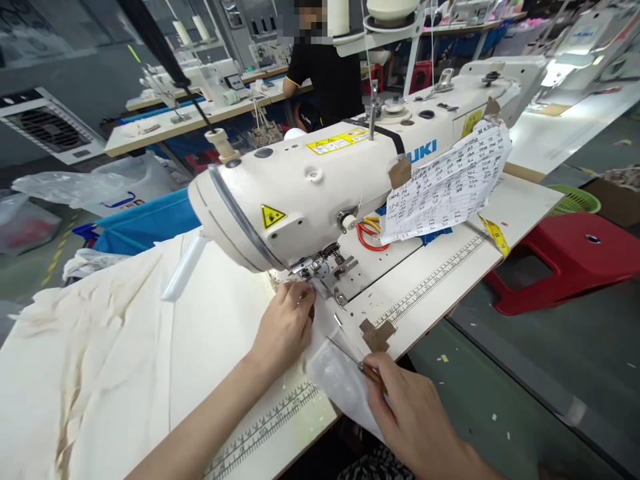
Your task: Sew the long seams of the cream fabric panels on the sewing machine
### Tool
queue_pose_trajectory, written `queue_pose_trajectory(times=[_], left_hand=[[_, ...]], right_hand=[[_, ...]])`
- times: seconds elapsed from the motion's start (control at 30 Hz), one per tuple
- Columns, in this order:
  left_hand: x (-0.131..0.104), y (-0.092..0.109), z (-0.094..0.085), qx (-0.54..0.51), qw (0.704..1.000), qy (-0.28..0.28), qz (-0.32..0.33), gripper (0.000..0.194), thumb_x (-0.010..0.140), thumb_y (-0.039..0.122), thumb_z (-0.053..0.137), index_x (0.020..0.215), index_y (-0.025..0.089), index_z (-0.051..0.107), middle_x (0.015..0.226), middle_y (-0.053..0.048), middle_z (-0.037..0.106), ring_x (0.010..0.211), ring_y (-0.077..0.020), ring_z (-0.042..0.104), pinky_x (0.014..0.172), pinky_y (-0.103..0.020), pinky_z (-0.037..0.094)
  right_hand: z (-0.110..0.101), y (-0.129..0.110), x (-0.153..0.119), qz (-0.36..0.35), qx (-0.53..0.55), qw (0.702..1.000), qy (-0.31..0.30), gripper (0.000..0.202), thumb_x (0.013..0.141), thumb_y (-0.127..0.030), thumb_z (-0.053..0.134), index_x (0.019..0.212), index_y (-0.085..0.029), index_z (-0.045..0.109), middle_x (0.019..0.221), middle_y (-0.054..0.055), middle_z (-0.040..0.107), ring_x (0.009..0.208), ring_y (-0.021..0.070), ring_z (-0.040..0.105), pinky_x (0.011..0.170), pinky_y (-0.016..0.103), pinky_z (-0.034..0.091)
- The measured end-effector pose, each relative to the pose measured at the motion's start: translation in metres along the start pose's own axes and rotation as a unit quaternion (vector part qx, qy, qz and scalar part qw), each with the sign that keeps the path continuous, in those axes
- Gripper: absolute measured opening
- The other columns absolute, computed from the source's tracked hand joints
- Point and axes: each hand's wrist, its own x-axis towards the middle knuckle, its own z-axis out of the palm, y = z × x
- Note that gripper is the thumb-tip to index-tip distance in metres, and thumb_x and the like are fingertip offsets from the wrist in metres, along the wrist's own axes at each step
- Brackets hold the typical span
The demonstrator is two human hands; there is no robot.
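Note:
My left hand (289, 319) is at the needle end of a white sewing machine (300, 193), its fingers bent and closed on thin white fabric (336, 377). The fabric runs from the presser-foot area (323, 270) down over the table's front edge. My fingers hide part of the cloth near the foot. My right hand (410, 407) is closed around the brown handle of an awl (347, 353). Its thin metal point reaches up and left over the fabric, apart from my left fingers. Whether the point touches the cloth, I cannot tell.
Cream cloth (95, 333) covers the table's left side. A handwritten sheet (445, 183) is taped to the machine, with a yellow tape measure (495, 235) below it. A red stool (570, 260) stands right. A person in black (327, 83) sits beyond the machine.

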Motion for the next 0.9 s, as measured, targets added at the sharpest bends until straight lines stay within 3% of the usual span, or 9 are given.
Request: queue_pose_trajectory(times=[0.13, 0.23, 0.33, 0.47, 0.67, 0.9], left_hand=[[-0.004, 0.016, 0.007, 0.029, 0.999, 0.009, -0.037, 0.034, 0.086, 0.009, 0.044, 0.113, -0.001, 0.063, 0.114, -0.02, 0.06, 0.107, -0.0322, 0.053, 0.091, -0.047, 0.057], [-0.011, 0.015, 0.007, -0.001, 0.999, 0.01, -0.034, 0.041, 0.091, 0.011, 0.038, 0.122, -0.004, 0.059, 0.122, -0.02, 0.061, 0.117, -0.0304, 0.053, 0.102, -0.046, 0.053], [-0.017, 0.01, 0.004, -0.035, 0.999, -0.004, -0.029, 0.044, 0.093, 0.012, 0.034, 0.127, -0.002, 0.057, 0.128, -0.017, 0.062, 0.124, -0.0275, 0.051, 0.108, -0.046, 0.049], [-0.019, 0.008, 0.005, -0.036, 0.999, -0.007, -0.026, 0.044, 0.094, 0.014, 0.033, 0.127, -0.001, 0.059, 0.13, -0.016, 0.062, 0.126, -0.0277, 0.05, 0.109, -0.047, 0.048], [-0.016, 0.013, 0.011, 0.0, 0.999, -0.006, -0.032, 0.047, 0.095, 0.017, 0.034, 0.129, -0.007, 0.054, 0.133, -0.023, 0.057, 0.129, -0.0324, 0.047, 0.109, -0.05, 0.047], [-0.014, 0.014, 0.009, 0.009, 0.998, -0.027, -0.057, 0.048, 0.095, 0.019, 0.035, 0.132, -0.005, 0.052, 0.13, -0.023, 0.055, 0.125, -0.0331, 0.048, 0.105, -0.049, 0.049]], right_hand=[[-0.007, 0.004, 0.0, -0.016, -0.023, 0.999, -0.015, 0.024, 0.096, -0.011, 0.033, 0.109, -0.021, 0.051, 0.082, 0.002, 0.069, 0.066, 0.0206, 0.068, 0.055, 0.03, 0.044], [-0.01, 0.005, 0.003, -0.032, -0.034, 0.999, -0.009, 0.028, 0.099, -0.012, 0.033, 0.12, -0.021, 0.051, 0.095, 0.006, 0.071, 0.077, 0.022, 0.071, 0.062, 0.031, 0.05], [-0.009, 0.006, 0.003, -0.036, -0.05, 0.998, -0.005, 0.028, 0.1, -0.014, 0.034, 0.12, -0.019, 0.052, 0.096, 0.007, 0.072, 0.076, 0.0226, 0.071, 0.062, 0.032, 0.051], [-0.011, 0.004, 0.005, -0.05, -0.062, 0.997, 0.001, 0.029, 0.098, -0.01, 0.033, 0.117, -0.017, 0.053, 0.095, 0.007, 0.072, 0.075, 0.0217, 0.07, 0.061, 0.031, 0.051], [-0.015, 0.002, 0.017, -0.06, -0.088, 0.994, -0.015, 0.027, 0.094, -0.005, 0.034, 0.105, -0.017, 0.056, 0.083, 0.004, 0.067, 0.068, 0.0202, 0.067, 0.054, 0.03, 0.045], [-0.014, 0.004, 0.03, -0.062, -0.133, 0.989, -0.034, 0.022, 0.089, -0.002, 0.045, 0.099, -0.017, 0.056, 0.079, 0.002, 0.066, 0.064, 0.0193, 0.065, 0.05, 0.03, 0.038]])
